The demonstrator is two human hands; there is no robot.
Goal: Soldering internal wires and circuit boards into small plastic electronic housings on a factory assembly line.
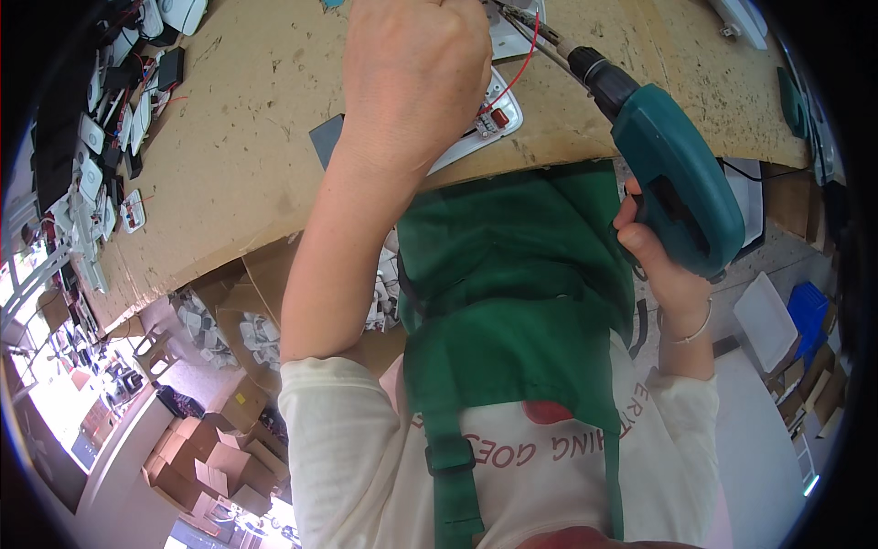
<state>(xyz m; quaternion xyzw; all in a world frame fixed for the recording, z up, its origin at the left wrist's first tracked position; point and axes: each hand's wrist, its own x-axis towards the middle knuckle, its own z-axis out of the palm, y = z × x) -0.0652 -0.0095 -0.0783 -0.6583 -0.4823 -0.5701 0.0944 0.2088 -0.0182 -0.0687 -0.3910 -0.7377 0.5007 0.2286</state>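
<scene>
Closed over the white plastic housing on the bench is my left hand, seen from its back. Its fingertips are hidden and partly cut off by the upper edge, so what they pinch cannot be made out. A red wire curves up from a small red and white part inside the housing. In my right hand is a teal pistol-shaped soldering gun with a black collar. Its thin metal shaft and dark tip reach toward my left fingers; contact there is hidden. A dark grey block lies beside my left wrist.
Many small white and black devices with wires crowd the left side of the worn brown bench. Another white piece lies at the far right. Below stand cardboard boxes, a white tray and a blue bin.
</scene>
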